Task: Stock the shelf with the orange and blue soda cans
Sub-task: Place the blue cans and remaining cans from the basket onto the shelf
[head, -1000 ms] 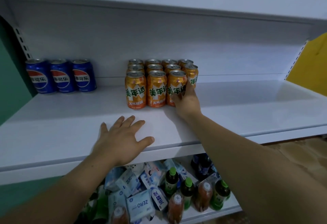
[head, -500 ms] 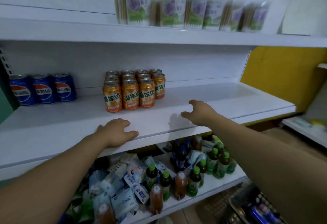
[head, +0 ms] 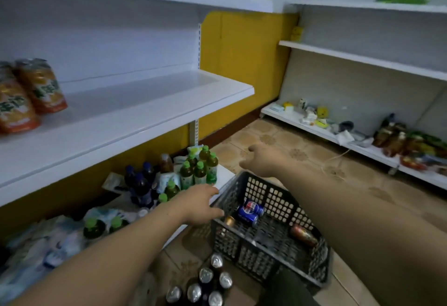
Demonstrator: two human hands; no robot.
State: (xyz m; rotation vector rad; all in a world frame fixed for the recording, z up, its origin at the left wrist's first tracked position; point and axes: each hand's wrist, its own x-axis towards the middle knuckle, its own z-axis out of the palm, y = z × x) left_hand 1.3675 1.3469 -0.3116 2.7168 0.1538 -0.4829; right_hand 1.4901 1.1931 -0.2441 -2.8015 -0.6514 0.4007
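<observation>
**Both hands empty over the crate, cans lying inside**

Your left hand (head: 198, 205) reached over the near-left corner of the dark grey crate (head: 242, 245). Its fingers were straight and loosely together, and it gripped nothing. I could not tell whether it touched the rim. Your right hand (head: 260, 159) hung above the crate's far edge with its fingers relaxed and slightly bent, and it too held nothing. It was blurred, so finer detail was lost.

Inside the crate, two blue cans (head: 250, 210) lay on their sides, touching each other, toward the far-left part. Just beside them, close under your left fingertips, an orange can (head: 228, 221) showed its end, partly hidden by the hand. A second orange can (head: 303, 234), darker and blurred, lay on its side near the right wall, well apart from the blue pair.

On the white shelf (head: 145, 102), at the far left edge of your view, the stocked orange cans (head: 38, 85) stood in a group. The bottom shelf below held green-capped bottles (head: 198, 168), dark blue bottles (head: 140, 184) and pale packets (head: 48, 245).

On the tiled floor (head: 314, 160), just in front of the crate, a cluster of upright cans (head: 205, 281) showed you their silver tops. I could not tell their colours.
</observation>
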